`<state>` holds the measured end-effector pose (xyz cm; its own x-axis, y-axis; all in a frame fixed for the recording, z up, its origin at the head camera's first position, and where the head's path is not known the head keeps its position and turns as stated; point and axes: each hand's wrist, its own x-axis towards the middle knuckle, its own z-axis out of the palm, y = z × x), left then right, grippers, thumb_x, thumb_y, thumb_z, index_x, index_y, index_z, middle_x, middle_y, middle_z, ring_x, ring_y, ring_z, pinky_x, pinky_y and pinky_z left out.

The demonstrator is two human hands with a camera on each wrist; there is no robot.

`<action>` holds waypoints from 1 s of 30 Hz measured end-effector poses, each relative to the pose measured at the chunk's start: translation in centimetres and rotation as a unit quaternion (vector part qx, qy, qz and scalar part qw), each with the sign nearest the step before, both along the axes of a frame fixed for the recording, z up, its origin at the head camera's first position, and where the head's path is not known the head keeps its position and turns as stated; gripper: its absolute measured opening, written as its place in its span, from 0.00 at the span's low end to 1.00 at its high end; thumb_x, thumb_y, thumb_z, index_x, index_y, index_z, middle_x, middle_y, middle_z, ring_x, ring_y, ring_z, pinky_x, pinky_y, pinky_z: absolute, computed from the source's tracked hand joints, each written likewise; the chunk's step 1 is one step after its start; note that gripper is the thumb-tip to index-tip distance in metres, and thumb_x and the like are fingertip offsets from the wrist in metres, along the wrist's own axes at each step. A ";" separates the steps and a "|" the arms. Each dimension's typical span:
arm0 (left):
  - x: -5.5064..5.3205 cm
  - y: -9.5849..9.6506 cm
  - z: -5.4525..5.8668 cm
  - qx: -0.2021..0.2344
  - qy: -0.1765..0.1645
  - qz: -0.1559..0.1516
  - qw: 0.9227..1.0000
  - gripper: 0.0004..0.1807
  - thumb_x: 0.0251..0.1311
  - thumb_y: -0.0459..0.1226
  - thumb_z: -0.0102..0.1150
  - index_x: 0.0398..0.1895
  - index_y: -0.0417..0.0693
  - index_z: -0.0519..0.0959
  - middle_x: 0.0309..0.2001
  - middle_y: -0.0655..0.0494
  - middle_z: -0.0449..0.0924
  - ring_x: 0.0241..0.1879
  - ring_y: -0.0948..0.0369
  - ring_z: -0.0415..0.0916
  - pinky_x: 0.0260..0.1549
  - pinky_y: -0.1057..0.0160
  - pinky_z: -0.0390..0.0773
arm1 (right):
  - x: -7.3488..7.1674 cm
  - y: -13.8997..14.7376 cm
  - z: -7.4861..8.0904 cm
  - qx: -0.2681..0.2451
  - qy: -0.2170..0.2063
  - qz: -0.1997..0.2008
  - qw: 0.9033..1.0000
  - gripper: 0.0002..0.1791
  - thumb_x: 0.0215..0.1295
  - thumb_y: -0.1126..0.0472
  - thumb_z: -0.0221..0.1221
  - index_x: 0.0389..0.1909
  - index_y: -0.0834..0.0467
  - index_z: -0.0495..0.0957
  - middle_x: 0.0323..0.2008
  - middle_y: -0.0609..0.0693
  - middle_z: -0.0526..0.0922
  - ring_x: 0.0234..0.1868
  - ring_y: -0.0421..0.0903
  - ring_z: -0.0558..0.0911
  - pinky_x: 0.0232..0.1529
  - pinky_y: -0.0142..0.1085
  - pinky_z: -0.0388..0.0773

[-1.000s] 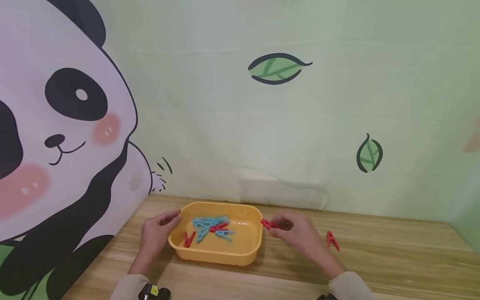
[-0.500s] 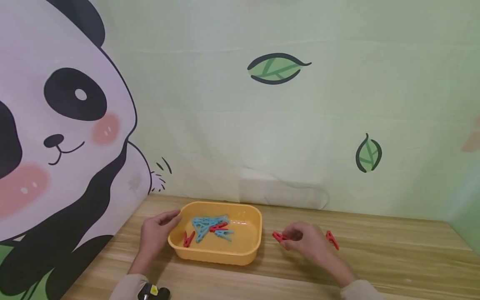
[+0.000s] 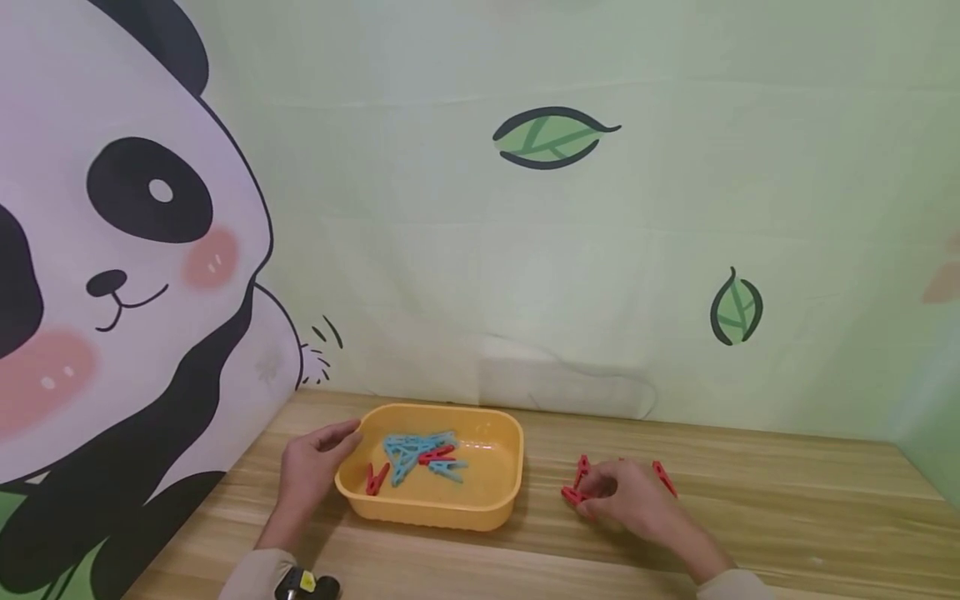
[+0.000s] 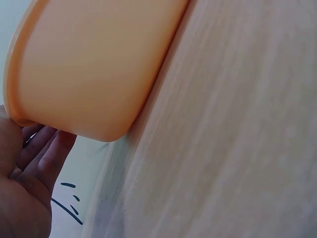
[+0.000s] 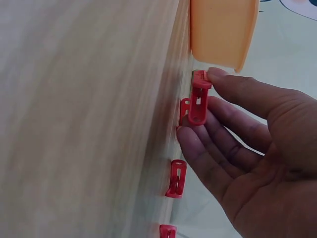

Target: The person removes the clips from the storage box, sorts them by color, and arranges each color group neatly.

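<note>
Yellow plastic, in the head view, forms the tray [image 3: 431, 515] on a wood-grained tabletop [image 3: 787, 517]; it contains a loose heap of blue pegs [image 3: 403, 457], one red peg against the heap [image 3: 437, 455] and another near the front left corner [image 3: 377, 480]. My left hand [image 3: 315, 460] touches the tray's left end at the rim. Outside the tray, to its right, my right hand [image 3: 628, 502] pinches the held peg [image 3: 573, 495], also red; the neighbouring peg [image 3: 582, 468] stands just beyond it, and the far-right peg [image 3: 664, 479] lies past my knuckles. I judge the step in hand to be the handling of this single peg at the tabletop; the next move calls for a light fingertip grip that leaves the neighbours undisturbed. The left wrist view adds the tray's outer wall and my left fingers [image 4: 58, 151] at its end, below the rim; whether they clasp it or merely rest there, I cannot tell. The right wrist view shows the held peg between my thumb and fingertips, the neighbouring peg close behind; whether those two touch, I cannot tell. It also reveals a concealed peg [image 5: 177, 178], almost wholly masked by my hand in the head view, and, cut by the lower edge, presumably the far-right peg.
</note>
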<state>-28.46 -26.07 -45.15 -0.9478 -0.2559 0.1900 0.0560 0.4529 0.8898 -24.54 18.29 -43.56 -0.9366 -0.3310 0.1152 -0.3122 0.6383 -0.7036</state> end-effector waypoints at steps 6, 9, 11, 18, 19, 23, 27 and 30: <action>-0.1 -0.1 -0.1 -0.001 0.001 0.001 1.000 0.19 0.74 0.40 0.67 0.61 0.39 0.85 0.60 0.42 0.85 0.64 0.46 0.80 0.61 0.56 0.77 | 0.1 0.5 -0.1 -0.001 0.001 0.017 1.000 0.08 0.58 0.65 0.78 0.34 0.57 0.87 0.30 0.42 0.85 0.33 0.40 0.80 0.32 0.32 0.78; -0.1 -0.1 -0.1 -0.001 -0.001 0.001 1.000 0.19 0.73 0.40 0.67 0.61 0.39 0.85 0.60 0.42 0.85 0.64 0.45 0.79 0.61 0.55 0.76 | 0.1 0.7 -0.1 0.001 0.008 0.018 1.000 0.09 0.57 0.65 0.78 0.33 0.57 0.86 0.29 0.42 0.84 0.32 0.40 0.79 0.31 0.32 0.78; 0.0 -0.1 -0.1 -0.002 -0.003 0.001 1.000 0.19 0.73 0.40 0.67 0.61 0.39 0.85 0.60 0.42 0.85 0.64 0.45 0.79 0.61 0.55 0.76 | 0.1 0.8 -0.2 0.004 0.010 0.015 1.000 0.10 0.56 0.65 0.78 0.33 0.58 0.85 0.28 0.42 0.84 0.32 0.40 0.79 0.31 0.32 0.78; -0.1 -0.1 -0.1 -0.008 0.001 0.001 1.000 0.19 0.73 0.40 0.67 0.61 0.39 0.85 0.59 0.42 0.85 0.64 0.46 0.80 0.61 0.55 0.77 | 0.2 1.1 -0.3 0.006 0.014 0.019 1.000 0.12 0.54 0.65 0.79 0.30 0.58 0.83 0.26 0.41 0.82 0.29 0.39 0.77 0.28 0.32 0.76; -0.1 -0.1 -0.1 -0.008 0.002 0.002 1.000 0.19 0.73 0.40 0.67 0.61 0.39 0.85 0.59 0.42 0.85 0.64 0.46 0.80 0.61 0.55 0.77 | 0.3 1.1 -0.3 0.004 0.016 0.019 1.000 0.12 0.54 0.65 0.79 0.29 0.57 0.83 0.26 0.41 0.82 0.29 0.38 0.77 0.27 0.32 0.76; 0.0 0.0 0.0 -0.011 0.000 0.004 1.000 0.19 0.73 0.40 0.67 0.61 0.39 0.85 0.60 0.42 0.85 0.64 0.45 0.80 0.61 0.55 0.77 | 0.4 1.3 -0.3 0.000 0.024 0.017 1.000 0.13 0.54 0.64 0.80 0.28 0.56 0.82 0.25 0.40 0.82 0.28 0.36 0.76 0.27 0.31 0.75; 0.0 0.0 0.0 -0.010 -0.001 0.004 1.000 0.19 0.73 0.41 0.68 0.61 0.39 0.85 0.60 0.42 0.85 0.64 0.45 0.80 0.61 0.55 0.77 | 0.5 1.2 -0.3 0.004 0.027 0.002 1.000 0.12 0.53 0.64 0.80 0.27 0.55 0.83 0.25 0.40 0.82 0.27 0.35 0.76 0.28 0.31 0.74; -0.1 0.0 -0.1 -0.011 -0.002 0.006 1.000 0.19 0.73 0.41 0.68 0.61 0.39 0.85 0.60 0.42 0.85 0.63 0.46 0.80 0.61 0.56 0.77 | 0.6 1.0 -0.3 0.008 0.023 -0.016 1.000 0.12 0.53 0.64 0.79 0.27 0.56 0.83 0.25 0.41 0.82 0.26 0.37 0.76 0.27 0.32 0.75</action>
<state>-28.52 -26.08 -45.21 -0.9457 -0.2623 0.1921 0.0477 0.4727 0.8799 -23.95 19.26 -43.87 -0.9406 -0.3025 0.1540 -0.3234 0.6602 -0.6779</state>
